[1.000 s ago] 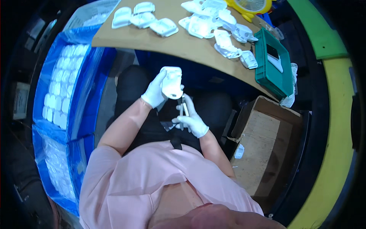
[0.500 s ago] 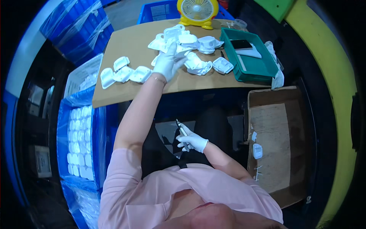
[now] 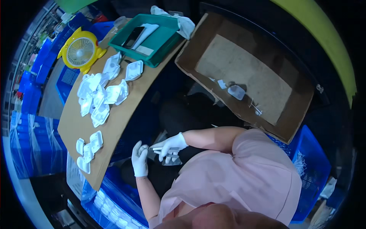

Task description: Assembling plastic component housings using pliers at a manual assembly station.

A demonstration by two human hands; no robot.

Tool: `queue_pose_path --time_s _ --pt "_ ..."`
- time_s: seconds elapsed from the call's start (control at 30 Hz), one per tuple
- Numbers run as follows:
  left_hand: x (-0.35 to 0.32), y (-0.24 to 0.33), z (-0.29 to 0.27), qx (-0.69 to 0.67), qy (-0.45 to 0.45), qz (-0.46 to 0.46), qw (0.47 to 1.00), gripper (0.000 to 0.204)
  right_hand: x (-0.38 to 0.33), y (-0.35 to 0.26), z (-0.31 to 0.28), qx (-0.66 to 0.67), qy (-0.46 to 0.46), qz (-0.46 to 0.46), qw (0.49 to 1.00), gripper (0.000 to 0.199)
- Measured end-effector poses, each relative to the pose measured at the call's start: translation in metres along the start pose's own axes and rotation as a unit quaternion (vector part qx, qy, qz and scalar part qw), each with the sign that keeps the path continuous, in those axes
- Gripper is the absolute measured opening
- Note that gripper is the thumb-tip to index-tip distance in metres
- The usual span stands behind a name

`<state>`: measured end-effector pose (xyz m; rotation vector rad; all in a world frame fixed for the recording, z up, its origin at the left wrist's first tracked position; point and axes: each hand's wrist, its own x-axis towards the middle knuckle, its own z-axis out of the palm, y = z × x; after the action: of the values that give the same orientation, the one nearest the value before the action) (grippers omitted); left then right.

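Both gloved hands are held close together over the lap, just off the near edge of the brown surface (image 3: 114,126). The left hand (image 3: 140,157) is curled nearly closed around something small and pale at its fingertips, though what it is cannot be told. The right hand (image 3: 170,146) is wrapped about a thin white stick-like tool (image 3: 157,147), whose tip is pointed toward the left hand, and a small clear plastic piece (image 3: 170,160) is seen just beneath its fingers. On the surface, a loose heap of white moulded plastic parts (image 3: 103,93) is spread well apart from the hands, and 1 smaller cluster of white parts (image 3: 88,149) is lying nearer the left hand. A yellow desk fan (image 3: 80,50) is placed at the far end of the surface, beside a green tray (image 3: 158,40) in which a dark phone and papers are kept. An open cardboard box (image 3: 244,80) holding a few small scraps is set to the right, and blue crates (image 3: 34,145) are stacked on the left.
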<state>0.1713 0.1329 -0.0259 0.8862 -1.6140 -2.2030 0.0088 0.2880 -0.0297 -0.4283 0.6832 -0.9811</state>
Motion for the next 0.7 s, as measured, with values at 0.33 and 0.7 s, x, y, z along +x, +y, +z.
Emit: queue_pose_path --time_s 0.33,0.7 --pt "-0.004 -0.008 -0.021 -0.156 0.095 -0.030 0.983 0.034 0.006 0.010 0.003 0.027 -0.040 0.030 0.998 0.084" --pt "0.007 -0.032 -0.029 0.053 0.073 -0.033 0.995 0.020 0.004 -0.070 0.031 -0.597 0.284 -0.228 0.715 0.073"
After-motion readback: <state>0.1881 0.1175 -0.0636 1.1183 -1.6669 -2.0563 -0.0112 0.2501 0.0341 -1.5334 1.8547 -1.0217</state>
